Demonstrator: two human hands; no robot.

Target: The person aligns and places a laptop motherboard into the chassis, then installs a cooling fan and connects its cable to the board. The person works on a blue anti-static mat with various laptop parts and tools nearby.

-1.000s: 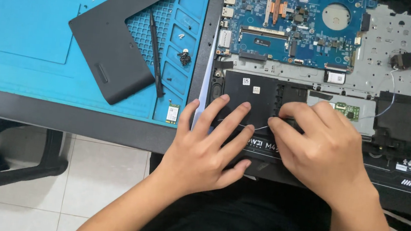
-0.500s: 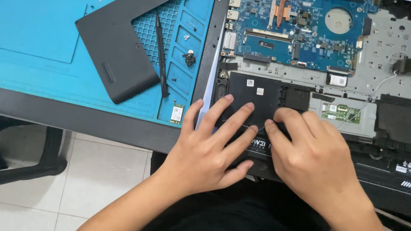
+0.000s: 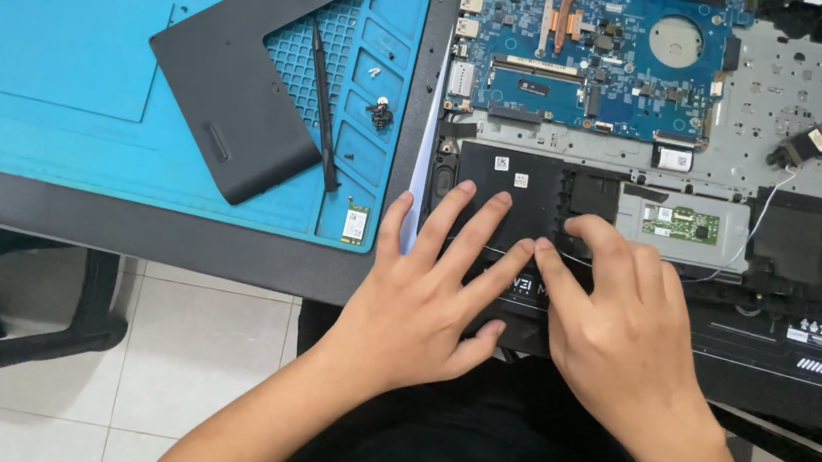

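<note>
— So where are the hands?

— Both lie flat on the black panel (image 3: 505,195) at the near edge of the opened laptop (image 3: 793,127). The left hand (image 3: 425,293) has its fingers spread and fanned across the panel; the right hand (image 3: 622,332) has its fingers close together, tips pressing just beside the left index finger. Neither pinches anything; it looks like pressing or feeling along a seam.

— And the loose parts?

— Set aside on the blue repair mat (image 3: 46,55), well apart from the laptop, probably to keep them from getting lost: a dark cover plate (image 3: 235,73), a thin black tool (image 3: 323,102) beside it, a small screw piece (image 3: 379,113) and a little card (image 3: 355,223) in the mat's compartments.

— The board?

— The blue circuit board (image 3: 587,67) lies exposed, beyond the hands, with a grey metal plate (image 3: 794,117) to its right.
</note>
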